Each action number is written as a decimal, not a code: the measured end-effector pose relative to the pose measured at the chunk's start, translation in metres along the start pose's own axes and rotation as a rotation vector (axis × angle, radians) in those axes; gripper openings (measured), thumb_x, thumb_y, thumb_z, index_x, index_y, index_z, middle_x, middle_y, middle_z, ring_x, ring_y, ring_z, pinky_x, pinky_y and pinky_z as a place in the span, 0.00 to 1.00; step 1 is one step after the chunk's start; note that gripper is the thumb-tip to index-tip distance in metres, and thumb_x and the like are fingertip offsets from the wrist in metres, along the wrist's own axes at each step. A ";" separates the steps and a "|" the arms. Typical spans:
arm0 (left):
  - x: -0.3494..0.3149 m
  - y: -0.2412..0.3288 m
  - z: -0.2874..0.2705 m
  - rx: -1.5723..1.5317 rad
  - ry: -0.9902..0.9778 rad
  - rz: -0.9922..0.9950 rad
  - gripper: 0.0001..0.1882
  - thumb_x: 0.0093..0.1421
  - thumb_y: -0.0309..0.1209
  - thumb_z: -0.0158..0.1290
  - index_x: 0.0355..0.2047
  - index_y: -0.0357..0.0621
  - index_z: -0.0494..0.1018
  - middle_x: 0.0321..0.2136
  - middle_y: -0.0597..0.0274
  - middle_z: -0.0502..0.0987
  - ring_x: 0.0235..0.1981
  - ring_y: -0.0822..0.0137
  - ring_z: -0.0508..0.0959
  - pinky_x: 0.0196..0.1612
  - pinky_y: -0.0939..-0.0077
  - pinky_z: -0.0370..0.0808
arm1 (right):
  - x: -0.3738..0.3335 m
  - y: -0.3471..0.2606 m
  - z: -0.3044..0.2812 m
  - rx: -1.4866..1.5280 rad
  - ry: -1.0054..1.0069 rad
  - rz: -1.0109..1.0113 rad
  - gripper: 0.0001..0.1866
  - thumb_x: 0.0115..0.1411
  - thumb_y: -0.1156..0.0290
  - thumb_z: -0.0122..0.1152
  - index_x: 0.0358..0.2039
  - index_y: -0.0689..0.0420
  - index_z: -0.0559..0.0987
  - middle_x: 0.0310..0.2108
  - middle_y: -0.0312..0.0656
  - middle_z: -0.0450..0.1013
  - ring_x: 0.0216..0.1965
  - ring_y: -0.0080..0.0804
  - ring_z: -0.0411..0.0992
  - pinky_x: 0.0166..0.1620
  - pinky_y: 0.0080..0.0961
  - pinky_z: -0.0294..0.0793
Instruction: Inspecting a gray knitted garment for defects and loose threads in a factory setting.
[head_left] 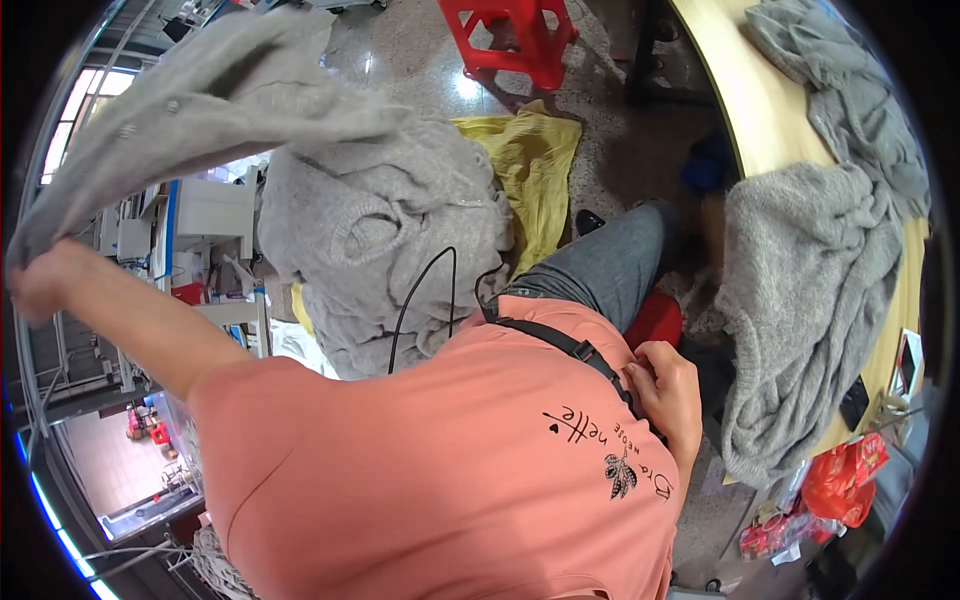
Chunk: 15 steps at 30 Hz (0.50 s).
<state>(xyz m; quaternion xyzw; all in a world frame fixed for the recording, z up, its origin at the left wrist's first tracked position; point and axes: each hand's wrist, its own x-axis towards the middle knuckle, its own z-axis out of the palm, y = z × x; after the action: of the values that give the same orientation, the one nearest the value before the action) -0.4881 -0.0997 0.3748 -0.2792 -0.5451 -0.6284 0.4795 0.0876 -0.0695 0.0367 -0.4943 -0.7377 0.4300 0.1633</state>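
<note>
My left hand (40,280) is stretched far out to the left, blurred, with its fingers closed on one end of a grey knitted sweater (230,100). The sweater hangs in the air and spreads over a large heap of grey knitwear (380,220) on the floor side. A ribbed neck or cuff opening shows on the heap. My right hand (668,390) rests against the front of my pink shirt, beside the black strap (580,350). Its fingers are curled, and whatever they pinch, if anything, is hidden.
A pale wooden table (765,100) curves along the right, with grey knitwear (800,290) draped over its edge. Red plastic bags (840,480) lie at its near end. Yellow cloth (530,170) is beside the heap, and a red stool (510,40) stands farther off. A black cable (405,310) loops near my waist.
</note>
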 end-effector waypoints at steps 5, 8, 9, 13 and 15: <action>-0.199 -0.046 -0.020 0.422 -0.736 0.865 0.10 0.57 0.29 0.47 0.34 0.41 0.77 0.33 0.55 0.78 0.33 0.56 0.76 0.39 0.66 0.72 | -0.006 0.009 -0.001 -0.037 0.037 0.026 0.09 0.48 0.74 0.61 0.30 0.62 0.75 0.28 0.50 0.73 0.28 0.48 0.73 0.31 0.35 0.71; -0.312 -0.044 -0.035 0.390 -1.557 0.364 0.13 0.59 0.34 0.44 0.27 0.37 0.73 0.29 0.41 0.74 0.33 0.45 0.74 0.37 0.56 0.70 | -0.015 0.016 0.001 0.008 0.038 0.121 0.09 0.49 0.72 0.60 0.31 0.62 0.75 0.28 0.49 0.73 0.29 0.48 0.73 0.32 0.35 0.72; -0.337 -0.034 -0.041 0.541 -1.981 0.154 0.16 0.58 0.38 0.45 0.27 0.36 0.72 0.29 0.41 0.75 0.33 0.43 0.74 0.37 0.55 0.70 | -0.016 0.018 0.002 0.007 0.087 0.141 0.09 0.50 0.71 0.60 0.31 0.61 0.75 0.28 0.49 0.73 0.30 0.48 0.73 0.33 0.35 0.72; -0.416 0.031 -0.022 0.063 -2.352 0.255 0.12 0.46 0.29 0.58 0.31 0.37 0.72 0.28 0.46 0.75 0.32 0.48 0.75 0.34 0.58 0.71 | -0.021 0.033 -0.002 0.081 0.449 0.234 0.13 0.49 0.71 0.62 0.34 0.61 0.72 0.31 0.48 0.70 0.30 0.46 0.71 0.34 0.35 0.71; -0.446 0.077 0.003 -0.164 -2.346 0.315 0.13 0.46 0.28 0.59 0.33 0.38 0.72 0.28 0.47 0.75 0.31 0.49 0.75 0.33 0.60 0.71 | -0.026 0.049 -0.012 -0.158 0.889 0.134 0.16 0.46 0.73 0.64 0.36 0.61 0.72 0.36 0.48 0.69 0.36 0.47 0.68 0.39 0.37 0.67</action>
<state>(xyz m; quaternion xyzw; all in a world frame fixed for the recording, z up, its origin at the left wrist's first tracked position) -0.2472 0.0405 0.0179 -0.7785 -0.5694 0.0444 -0.2603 0.1365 -0.0800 0.0088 -0.6885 -0.5928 0.1283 0.3976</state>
